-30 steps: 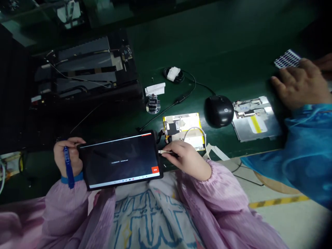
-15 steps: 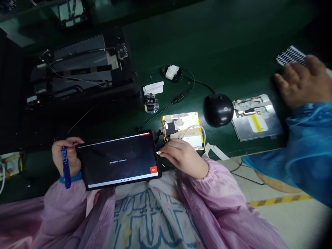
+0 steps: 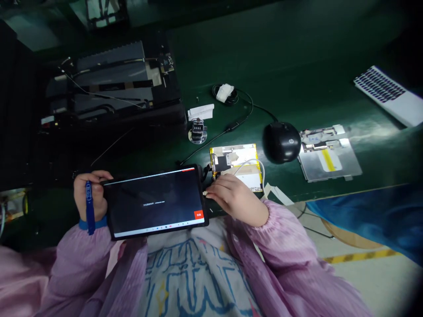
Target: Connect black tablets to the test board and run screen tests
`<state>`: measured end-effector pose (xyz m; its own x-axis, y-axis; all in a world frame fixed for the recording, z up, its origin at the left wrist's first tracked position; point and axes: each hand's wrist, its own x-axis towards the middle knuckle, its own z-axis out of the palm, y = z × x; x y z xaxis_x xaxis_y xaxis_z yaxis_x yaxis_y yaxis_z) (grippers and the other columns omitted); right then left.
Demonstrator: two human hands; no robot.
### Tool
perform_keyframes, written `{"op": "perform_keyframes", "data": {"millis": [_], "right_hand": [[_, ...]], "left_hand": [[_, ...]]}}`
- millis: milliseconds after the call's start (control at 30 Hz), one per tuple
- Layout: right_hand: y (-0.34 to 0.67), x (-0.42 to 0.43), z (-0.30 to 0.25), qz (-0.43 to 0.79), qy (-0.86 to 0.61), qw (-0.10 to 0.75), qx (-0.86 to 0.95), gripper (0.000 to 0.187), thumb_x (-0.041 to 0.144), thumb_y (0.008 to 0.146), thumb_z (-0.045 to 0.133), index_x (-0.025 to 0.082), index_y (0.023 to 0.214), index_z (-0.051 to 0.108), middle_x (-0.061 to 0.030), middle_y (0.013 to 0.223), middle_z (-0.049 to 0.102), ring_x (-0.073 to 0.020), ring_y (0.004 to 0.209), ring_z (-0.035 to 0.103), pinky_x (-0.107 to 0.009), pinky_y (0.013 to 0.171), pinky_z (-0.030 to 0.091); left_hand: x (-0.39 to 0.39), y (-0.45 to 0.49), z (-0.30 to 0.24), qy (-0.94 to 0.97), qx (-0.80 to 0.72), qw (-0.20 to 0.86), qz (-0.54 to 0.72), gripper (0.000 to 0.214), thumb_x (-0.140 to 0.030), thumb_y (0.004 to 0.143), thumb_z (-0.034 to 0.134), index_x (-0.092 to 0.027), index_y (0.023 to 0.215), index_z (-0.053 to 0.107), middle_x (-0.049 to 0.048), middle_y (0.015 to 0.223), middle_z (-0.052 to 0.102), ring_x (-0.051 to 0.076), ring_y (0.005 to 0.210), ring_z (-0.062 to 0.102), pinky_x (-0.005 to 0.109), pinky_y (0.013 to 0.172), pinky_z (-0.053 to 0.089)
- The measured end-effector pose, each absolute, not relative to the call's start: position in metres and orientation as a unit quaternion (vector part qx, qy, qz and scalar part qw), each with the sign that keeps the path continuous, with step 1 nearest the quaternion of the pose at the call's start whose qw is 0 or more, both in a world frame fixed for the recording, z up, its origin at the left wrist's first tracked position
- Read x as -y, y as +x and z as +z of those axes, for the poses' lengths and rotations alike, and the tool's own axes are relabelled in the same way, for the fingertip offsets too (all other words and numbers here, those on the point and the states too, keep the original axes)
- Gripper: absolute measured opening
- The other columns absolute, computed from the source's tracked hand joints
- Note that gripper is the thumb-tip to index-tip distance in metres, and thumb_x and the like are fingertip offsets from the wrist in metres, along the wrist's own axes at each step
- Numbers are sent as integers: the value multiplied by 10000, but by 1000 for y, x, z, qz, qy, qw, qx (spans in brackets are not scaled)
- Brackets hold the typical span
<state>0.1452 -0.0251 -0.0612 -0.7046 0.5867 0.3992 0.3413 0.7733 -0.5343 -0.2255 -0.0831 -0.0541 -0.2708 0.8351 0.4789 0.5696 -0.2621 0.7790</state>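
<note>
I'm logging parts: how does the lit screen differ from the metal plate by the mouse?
The screen shows a mostly black display; the plate is silvery with a yellow strip. The left hand holds the screen; the plate lies on the bench, untouched. The screen looks wider in this view than the plate. Both are flat and roughly rectangular.

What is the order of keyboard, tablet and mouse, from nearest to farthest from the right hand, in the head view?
From the right hand:
1. Tablet: just left of it.
2. Mouse: ahead, to the right.
3. Keyboard: far right, past the mouse.
</note>
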Motion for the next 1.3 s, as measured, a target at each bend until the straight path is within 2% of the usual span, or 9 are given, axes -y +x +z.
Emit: {"op": "perform_keyframes", "data": {"millis": [200,500,733,967,1167,1300], "right_hand": [[145,23,-64,234,-240,314,889,106,148,931,525,144,884,620,-71,764,675,-186,723,572,-325,683,482],[143,23,-64,243,-249,288,892,113,159,932,521,135,897,626,-86,756,667,-194,717,575,-337,666,502],[143,20,-61,256,-215,285,898,113,146,924,529,151,903,639,-81,775,685,-195,721,596,-348,670,513],[144,24,-65,278,-243,281,886,70,181,915,568,168,917,636,-69,785,679,-197,741,607,-345,679,517],[143,26,-65,283,-239,265,890,81,201,915,576,171,959,637,-65,786,667,-186,721,579,-338,666,488],[141,29,-60,237,-249,260,902,79,200,913,572,188,949,642,-74,845,678,-212,810,573,-389,745,476]], "left_hand": [[85,-227,-55,603,-580,130,532,362,-502,847,604,-163,860,475,45,769,619,154,690,605,279,621,463],[86,-221,-50,573,-609,145,529,428,-583,813,607,-180,830,463,40,769,624,156,711,610,305,662,487],[89,-219,-50,555,-617,173,530,430,-585,793,632,-193,821,459,46,780,624,160,714,599,328,690,482],[88,-215,-46,534,-628,174,539,448,-623,732,666,-223,763,466,27,743,639,179,671,613,327,627,465],[92,-214,-44,522,-619,190,556,401,-579,786,638,-212,798,476,57,793,668,185,703,636,331,654,494],[97,-219,-46,493,-611,261,562,345,-505,806,650,-210,824,472,89,893,701,203,751,664,330,657,505]]}}
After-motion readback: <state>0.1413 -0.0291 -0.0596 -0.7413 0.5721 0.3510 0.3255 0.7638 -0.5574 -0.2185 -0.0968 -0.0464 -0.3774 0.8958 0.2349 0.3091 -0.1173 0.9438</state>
